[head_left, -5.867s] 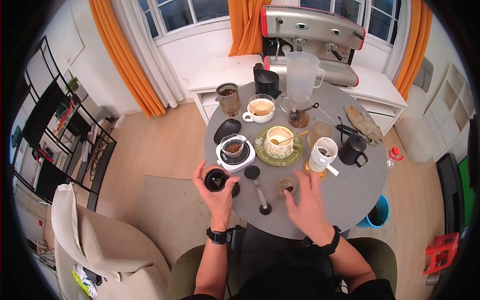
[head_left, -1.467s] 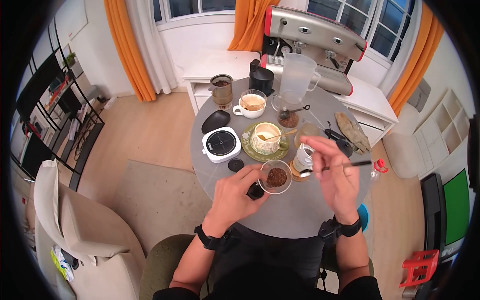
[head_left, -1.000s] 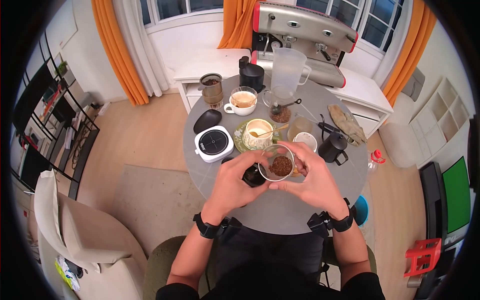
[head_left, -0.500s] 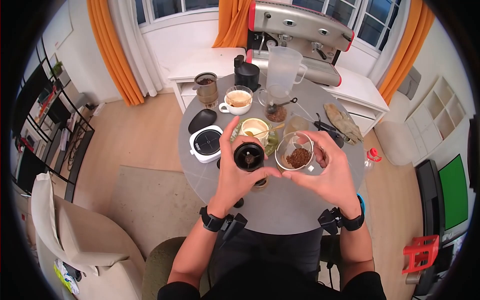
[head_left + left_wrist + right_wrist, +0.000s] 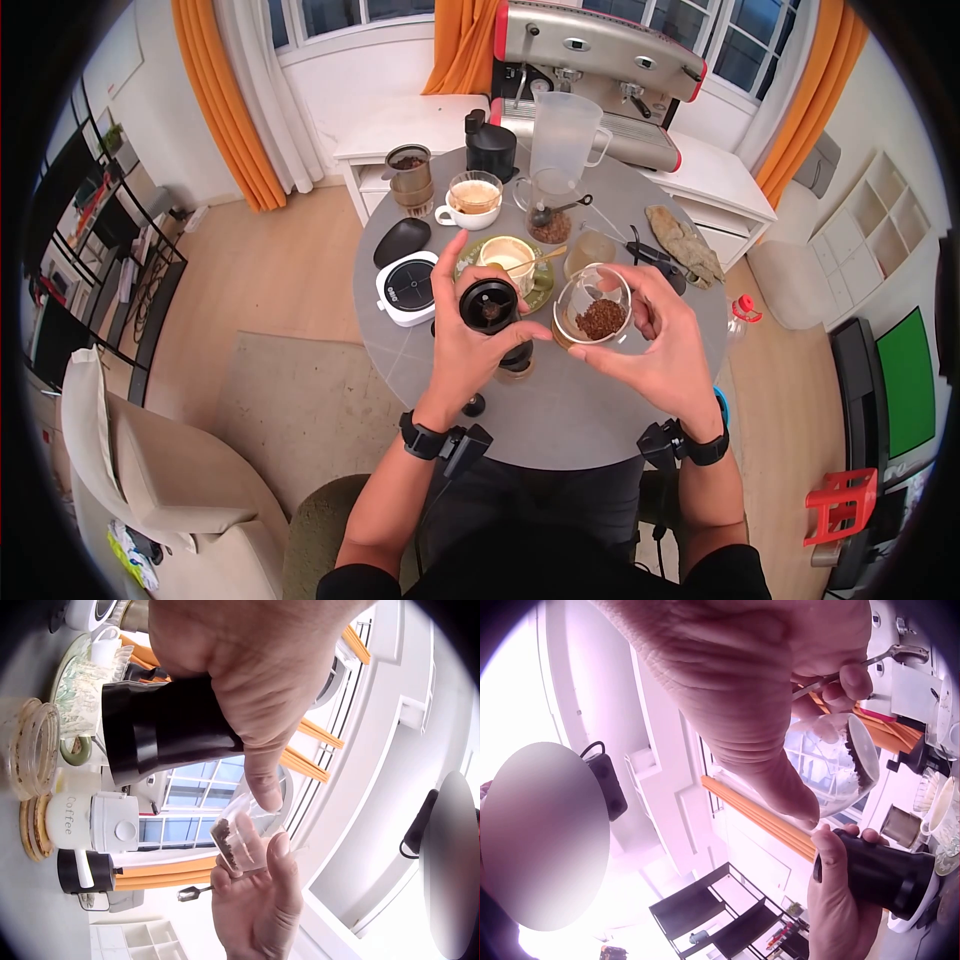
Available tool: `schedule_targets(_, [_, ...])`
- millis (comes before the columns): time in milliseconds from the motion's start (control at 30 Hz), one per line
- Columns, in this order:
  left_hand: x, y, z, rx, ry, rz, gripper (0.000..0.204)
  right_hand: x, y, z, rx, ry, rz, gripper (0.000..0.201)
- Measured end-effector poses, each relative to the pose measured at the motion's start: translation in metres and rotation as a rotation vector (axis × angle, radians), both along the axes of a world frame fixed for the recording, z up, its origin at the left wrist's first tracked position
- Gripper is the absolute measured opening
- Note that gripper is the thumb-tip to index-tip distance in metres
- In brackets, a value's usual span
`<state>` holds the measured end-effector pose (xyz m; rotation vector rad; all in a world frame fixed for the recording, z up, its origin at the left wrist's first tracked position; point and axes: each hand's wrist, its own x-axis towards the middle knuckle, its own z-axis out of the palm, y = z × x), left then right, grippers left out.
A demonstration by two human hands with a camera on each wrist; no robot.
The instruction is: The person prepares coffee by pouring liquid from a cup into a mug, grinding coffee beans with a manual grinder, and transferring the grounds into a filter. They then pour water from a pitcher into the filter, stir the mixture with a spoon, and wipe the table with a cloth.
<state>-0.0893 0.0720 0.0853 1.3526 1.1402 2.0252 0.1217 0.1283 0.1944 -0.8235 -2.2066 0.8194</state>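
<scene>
My left hand [image 5: 460, 340] grips a black hand coffee grinder [image 5: 489, 305], its round top uncovered and facing up, with the inner shaft visible. In the left wrist view the grinder's dark cylinder [image 5: 169, 727] runs out from under the palm. My right hand [image 5: 665, 345] holds a clear glass cup [image 5: 570, 290] between thumb and fingers, just right of the grinder. Reddish-brown coffee [image 5: 600, 318] lies in the tilted cup. A thin spoon [image 5: 877, 658] is tucked in the right hand's curled fingers. Both thumb tips come close together between cup and grinder.
Below the grinder stands a small glass jar [image 5: 515, 372]. A white scale [image 5: 408, 292], green plate [image 5: 541, 285], white cup [image 5: 468, 217], plastic pitcher [image 5: 562, 140] and black kettle [image 5: 490, 150] share the round table. A white mug [image 5: 69, 820] shows in the left wrist view.
The glass cup left the scale, came into my left hand beside the grinder, then passed to my right hand and moved right. The grinder now faces up; the right hand picked up the spoon.
</scene>
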Motion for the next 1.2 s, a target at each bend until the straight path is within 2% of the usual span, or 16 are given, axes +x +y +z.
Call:
schedule_targets(200, [0.002, 0.001, -0.001, -0.016, 0.092, 0.006, 0.127, 0.001, 0.001, 0.0, 0.009, -0.029, -0.014, 0.073])
schedule_targets(300, [0.007, 0.002, -0.003, -0.06, 0.224, 0.04, 0.13, -0.005, 0.004, 0.006, 0.115, -0.005, 0.038, 0.073])
schedule_targets(400, [0.013, 0.002, 0.0, -0.067, 0.303, 0.073, 0.136, -0.009, 0.012, 0.015, 0.11, -0.021, 0.103, 0.074])
schedule_targets(500, [0.015, 0.002, 0.001, -0.093, 0.303, 0.038, 0.139, -0.015, 0.017, 0.023, 0.142, -0.024, 0.184, 0.075])
schedule_targets(600, [0.014, 0.003, 0.0, -0.085, 0.315, 0.036, 0.14, -0.019, 0.019, 0.03, 0.171, -0.128, 0.219, 0.076])
schedule_targets(800, [0.01, 0.007, 0.002, -0.091, 0.305, 0.033, 0.139, -0.024, 0.022, 0.033, 0.182, -0.181, 0.212, 0.076])
schedule_targets(1000, [0.011, 0.009, 0.001, -0.113, 0.323, 0.026, 0.139, -0.028, 0.03, 0.023, 0.182, -0.101, 0.265, 0.072])
schedule_targets(1200, [0.014, 0.008, 0.004, -0.124, 0.327, 0.01, 0.14, -0.035, 0.027, 0.032, 0.354, -0.234, 0.31, 0.065])
